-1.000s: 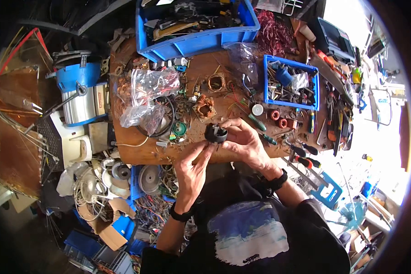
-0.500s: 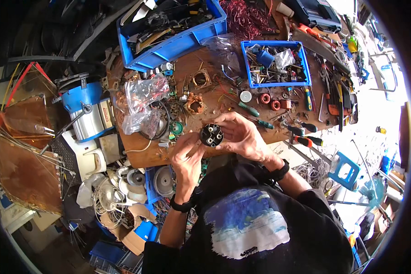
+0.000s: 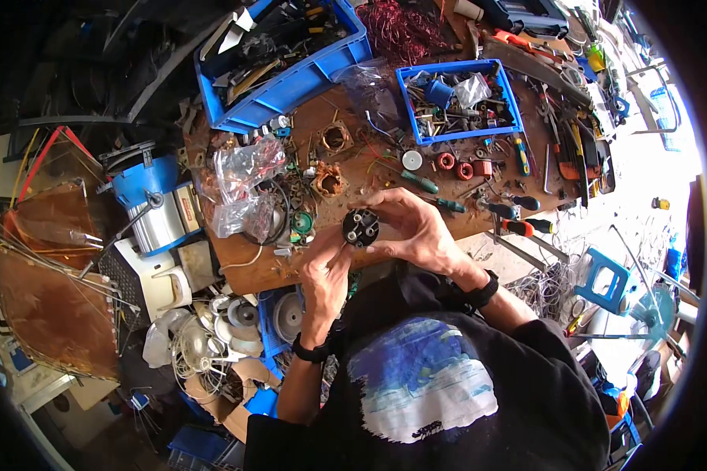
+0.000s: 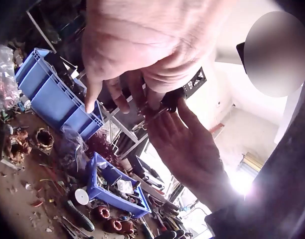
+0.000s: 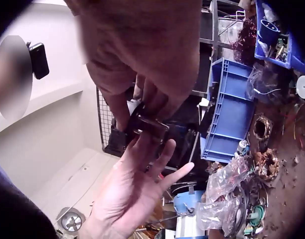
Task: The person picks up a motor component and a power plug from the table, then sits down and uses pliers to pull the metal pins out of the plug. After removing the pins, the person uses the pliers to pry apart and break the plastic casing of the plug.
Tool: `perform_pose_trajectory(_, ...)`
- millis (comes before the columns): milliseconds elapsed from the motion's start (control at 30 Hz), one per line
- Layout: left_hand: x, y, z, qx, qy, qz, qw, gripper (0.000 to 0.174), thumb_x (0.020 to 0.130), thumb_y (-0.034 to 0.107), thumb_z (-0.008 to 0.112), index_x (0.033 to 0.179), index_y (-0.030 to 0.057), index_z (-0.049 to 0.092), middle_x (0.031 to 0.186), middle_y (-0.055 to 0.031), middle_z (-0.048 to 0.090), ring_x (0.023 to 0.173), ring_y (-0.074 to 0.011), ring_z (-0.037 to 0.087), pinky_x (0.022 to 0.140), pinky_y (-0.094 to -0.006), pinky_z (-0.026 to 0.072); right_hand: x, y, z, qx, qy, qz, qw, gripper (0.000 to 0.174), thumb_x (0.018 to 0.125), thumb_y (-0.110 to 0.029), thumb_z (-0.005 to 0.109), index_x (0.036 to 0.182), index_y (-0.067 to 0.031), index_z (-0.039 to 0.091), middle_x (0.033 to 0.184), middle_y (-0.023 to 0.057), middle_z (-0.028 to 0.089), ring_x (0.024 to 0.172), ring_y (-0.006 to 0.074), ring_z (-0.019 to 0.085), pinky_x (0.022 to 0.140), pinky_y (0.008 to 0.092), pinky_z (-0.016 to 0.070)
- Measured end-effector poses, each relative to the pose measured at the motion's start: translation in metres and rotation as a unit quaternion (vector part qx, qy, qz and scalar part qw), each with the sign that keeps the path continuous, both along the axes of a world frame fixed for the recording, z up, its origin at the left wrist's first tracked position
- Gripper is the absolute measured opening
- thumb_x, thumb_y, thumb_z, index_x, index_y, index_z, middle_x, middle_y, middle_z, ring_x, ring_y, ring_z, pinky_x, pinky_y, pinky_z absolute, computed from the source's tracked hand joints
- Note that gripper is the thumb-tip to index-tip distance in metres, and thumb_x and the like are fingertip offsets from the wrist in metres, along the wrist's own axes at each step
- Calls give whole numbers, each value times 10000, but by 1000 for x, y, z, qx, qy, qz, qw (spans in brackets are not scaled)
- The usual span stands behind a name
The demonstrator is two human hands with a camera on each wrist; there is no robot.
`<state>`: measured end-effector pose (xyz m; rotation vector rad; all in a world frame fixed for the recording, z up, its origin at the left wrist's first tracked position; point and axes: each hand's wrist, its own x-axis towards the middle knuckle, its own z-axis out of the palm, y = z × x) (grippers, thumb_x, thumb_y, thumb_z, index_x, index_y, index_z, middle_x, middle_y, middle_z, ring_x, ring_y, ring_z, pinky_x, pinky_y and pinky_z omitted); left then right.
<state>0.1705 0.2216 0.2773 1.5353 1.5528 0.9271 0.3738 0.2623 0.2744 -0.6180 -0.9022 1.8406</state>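
Observation:
A round black part [image 3: 360, 228] with several pale round posts on its face is held up over the bench's near edge. My left hand [image 3: 324, 275] grips it from the left and below. From the other side my right hand [image 3: 423, 234] pinches its rim between thumb and fingers. In the right wrist view the black part [image 5: 145, 124] shows from the side, with a bent metal strip on it. The left hand's outer fingers [image 5: 175, 172] stick out away from it there. In the left wrist view my own hand hides most of the part.
A wooden bench [image 3: 247, 271] carries copper windings [image 3: 327, 181], plastic bags [image 3: 247, 188], a green-handled screwdriver [image 3: 419, 182] and several hand tools. A large blue crate [image 3: 291, 90] and a smaller blue tray [image 3: 463, 135] stand behind. Coiled wire [image 3: 204, 337] lies at the lower left.
The black part has been tilted so its face with the posts turns up toward the head view. Both hands have stayed on it. The head view has shifted, moving the bench things slightly.

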Motion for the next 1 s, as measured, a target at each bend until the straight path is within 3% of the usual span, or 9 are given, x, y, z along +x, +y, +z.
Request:
perform_pose_trajectory(167, 1, -4, 9, -70, -37, -16, 997, 235, 956, -34, 636, 1185, -22, 686, 1120, -74, 705, 985, -127, 635, 879, -301, 512, -1, 0, 5, 8, -22, -25, 999, 607, 821, 53, 807, 1353, -12, 521, 1364, 92, 584, 1291, 172, 554, 1113, 361, 464)
perform_pose_trajectory(233, 7, -3, 14, -107, -155, 39, 981, 218, 961, -14, 654, 1176, 0, 690, 1107, -50, 704, 934, -92, 603, 859, -282, 496, 1, 3, 8, -1, -54, -17, 998, 625, 804, 11, 841, 1348, -8, 532, 1353, 94, 589, 1244, 145, 575, 1073, 336, 485)
perform_pose_trajectory(433, 7, 5, 12, -103, -124, 50, 986, 211, 940, -15, 694, 1151, -12, 690, 1066, -35, 710, 937, -91, 620, 871, -262, 496, 0, 8, 6, 40, -87, -47, 994, 624, 782, -35, 873, 1326, -14, 568, 1277, 35, 582, 1171, 133, 602, 1051, 313, 489)
perform_pose_trajectory(533, 11, 11, 15, -83, -171, 50, 980, 210, 932, -15, 706, 1141, -28, 693, 1018, -33, 711, 904, -86, 618, 828, -243, 495, 1, 11, 2, 65, -100, -47, 992, 619, 785, 33, 847, 1329, 9, 554, 1294, 50, 559, 1207, 136, 568, 1078, 310, 463)
perform_pose_trajectory(667, 10, 16, 18, -110, -131, 54, 984, 204, 926, -13, 715, 1128, -33, 702, 1002, -38, 707, 906, -92, 617, 813, -241, 494, 5, 16, 9, 36, -77, -54, 995, 580, 798, 26, 839, 1310, -2, 567, 1306, 46, 550, 1204, 138, 569, 1064, 311, 469)
perform_pose_trajectory(767, 10, 17, 18, -139, -116, 58, 982, 200, 931, 10, 722, 1126, -36, 707, 1052, -57, 703, 972, -110, 632, 854, -259, 505, 8, 19, 1, 125, -193, -60, 971, 584, 824, -58, 846, 1343, -41, 578, 1237, 26, 596, 1160, 127, 600, 1017, 305, 508)
perform_pose_trajectory(833, 13, 19, 25, -150, -157, 77, 973, 198, 925, 28, 741, 1110, -34, 708, 1067, -64, 700, 993, -121, 642, 875, -271, 515, 6, 20, 0, -7, -30, -44, 999, 526, 861, -65, 818, 1329, -45, 578, 1238, 34, 619, 1157, 135, 603, 1002, 303, 513)
perform_pose_trajectory(933, 29, 25, 40, -94, -192, 85, 973, 204, 911, 50, 769, 1085, -36, 707, 1036, -49, 699, 978, -117, 638, 866, -278, 520, 6, 22, -6, -40, 17, -70, 997, 490, 882, -43, 793, 1320, -50, 573, 1238, 41, 630, 1163, 137, 601, 987, 302, 521)
perform_pose_trajectory(1000, 24, 25, 36, -67, -136, 88, 985, 218, 883, 45, 793, 1074, -16, 708, 1020, -46, 705, 980, -139, 651, 874, -300, 529, 3, 24, -17, -13, 39, -93, 995, 480, 893, -22, 774, 1322, -54, 563, 1233, 41, 629, 1157, 133, 603, 973, 298, 529)
